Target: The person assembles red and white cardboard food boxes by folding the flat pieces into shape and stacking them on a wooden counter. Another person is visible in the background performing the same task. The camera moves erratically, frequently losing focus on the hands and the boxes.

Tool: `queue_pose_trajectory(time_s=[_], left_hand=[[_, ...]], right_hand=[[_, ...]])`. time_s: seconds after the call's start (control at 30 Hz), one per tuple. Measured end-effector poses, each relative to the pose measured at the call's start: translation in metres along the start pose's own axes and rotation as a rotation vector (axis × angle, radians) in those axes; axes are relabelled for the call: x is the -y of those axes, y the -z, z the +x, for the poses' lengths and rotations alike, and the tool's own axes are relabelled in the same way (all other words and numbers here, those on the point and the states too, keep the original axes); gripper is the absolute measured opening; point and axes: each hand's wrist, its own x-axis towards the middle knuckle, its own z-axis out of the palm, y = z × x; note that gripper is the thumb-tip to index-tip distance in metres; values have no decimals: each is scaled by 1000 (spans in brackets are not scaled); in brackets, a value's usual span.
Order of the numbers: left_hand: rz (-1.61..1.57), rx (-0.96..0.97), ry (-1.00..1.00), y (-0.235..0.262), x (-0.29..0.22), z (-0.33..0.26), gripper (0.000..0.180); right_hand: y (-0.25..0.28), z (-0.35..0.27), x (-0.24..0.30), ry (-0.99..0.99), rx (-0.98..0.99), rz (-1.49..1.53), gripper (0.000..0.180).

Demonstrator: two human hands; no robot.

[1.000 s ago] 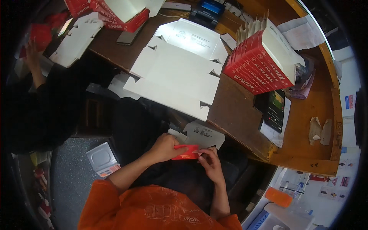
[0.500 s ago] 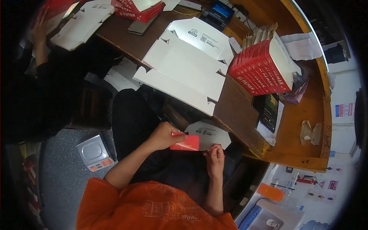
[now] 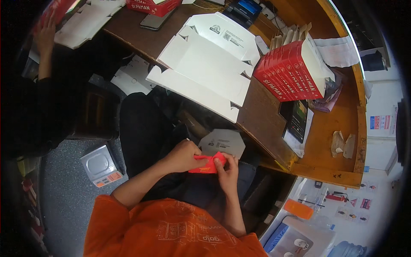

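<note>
Over my lap, my left hand (image 3: pixel 184 156) grips a bright red cardboard panel (image 3: pixel 204 167) by its left part, thumb on top. My right hand (image 3: pixel 228 170) pinches the panel's right end, where a corner of red card is bent up. Just beyond the hands is a white carton flap with cut corners (image 3: pixel 222 142); whether it joins the red panel is hidden. On the table ahead lie flat white carton blanks (image 3: pixel 209 64) with notched edges, their near side overhanging my knees.
Folded red boxes (image 3: pixel 291 73) stand in a row at the right, beside a phone or tablet (image 3: pixel 297 122). Another phone (image 3: pixel 157 20) and more red boxes (image 3: pixel 154 6) are farther left. A kitchen scale (image 3: pixel 100 165) sits on the floor. At far left, a co-worker's hand (image 3: pixel 45 36) touches red card.
My right hand has moved from the white flap's edge onto the red panel's right end and bent a corner up. The view has shifted slightly.
</note>
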Motion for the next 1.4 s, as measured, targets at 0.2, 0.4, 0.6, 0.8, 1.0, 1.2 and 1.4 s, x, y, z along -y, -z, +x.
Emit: queue_pose_trajectory(time_s=[0.2, 0.4, 0.6, 0.8, 1.0, 1.2, 1.4], left_hand=[[81, -179, -188, -15, 0, -5, 48], [-64, 1, -140, -44, -12, -17, 43], [224, -298, 18, -31, 42, -2, 52], [-571, 295, 595, -33, 34, -4, 70], [-599, 20, 438, -45, -2, -40, 46], [-580, -227, 489, -50, -33, -59, 33], [-175, -194, 153, -53, -38, -64, 49]], right_hand=[[-3, -16, 8, -150, 240, 216, 27], [15, -15, -11, -159, 170, -35, 30], [39, -41, 6, -203, 43, 143, 26], [33, -77, -9, -223, -67, 262, 33], [25, -84, -3, -344, -186, 379, 22], [14, -75, 37, -295, -300, 453, 48], [43, -73, 9, -79, 117, -270, 56]])
